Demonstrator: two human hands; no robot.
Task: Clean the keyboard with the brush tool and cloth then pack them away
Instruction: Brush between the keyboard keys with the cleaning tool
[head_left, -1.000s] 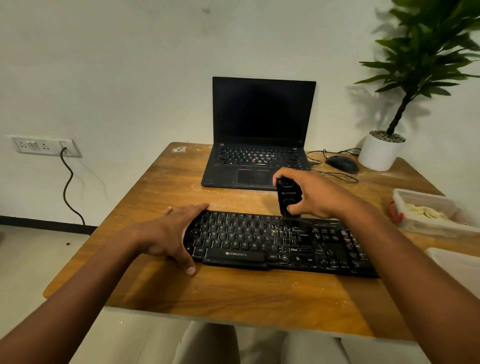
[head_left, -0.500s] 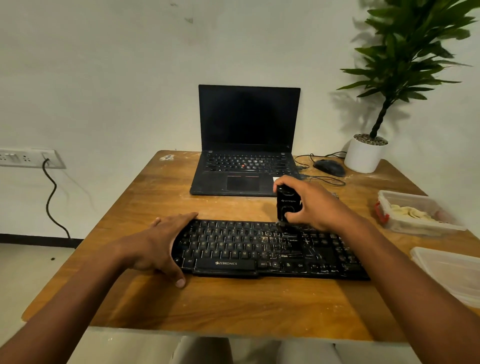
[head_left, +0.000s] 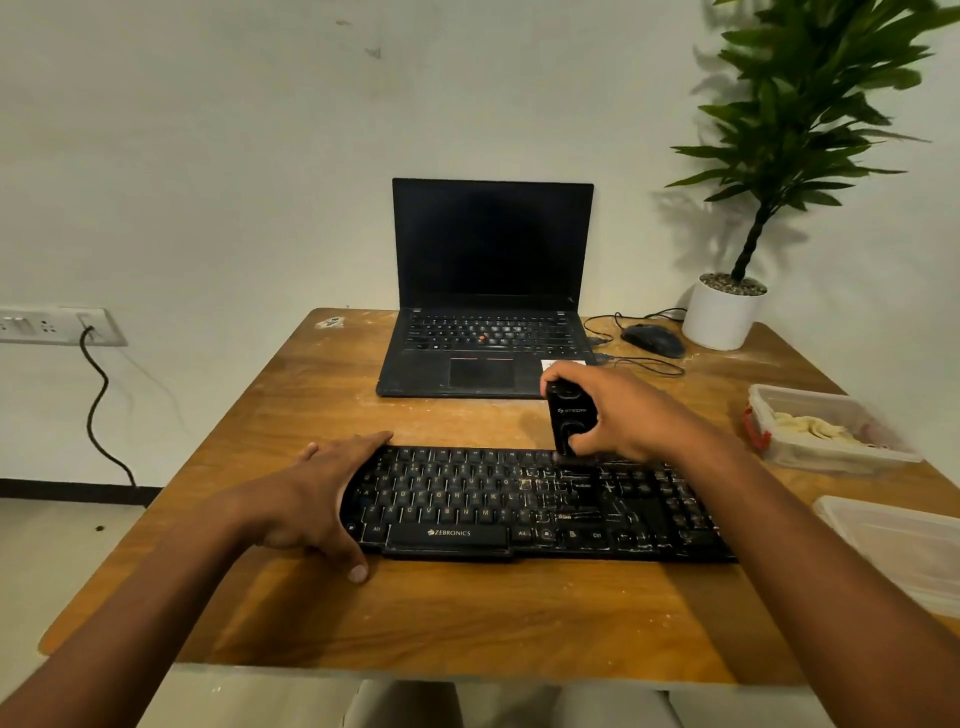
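A black keyboard (head_left: 524, 506), dusted with pale powder on its right half, lies across the middle of the wooden table (head_left: 467, 618). My left hand (head_left: 317, 493) rests on its left end, fingers straight along the far edge and thumb at the near edge. My right hand (head_left: 623, 415) grips a black block-shaped brush tool (head_left: 569, 421) upright, its lower end on the keyboard's top row near the middle. No cloth shows in this view.
An open black laptop (head_left: 488, 332) stands behind the keyboard, a mouse (head_left: 653, 340) and cable beside it. At the back right is a white potted plant (head_left: 724, 312). A clear plastic box (head_left: 826, 431) and a clear lid (head_left: 898, 545) sit at the right edge.
The brush tool in my right hand has shifted slightly along the keyboard's top row. My head has tilted, moving the view. My left hand stays on the keyboard's left end.
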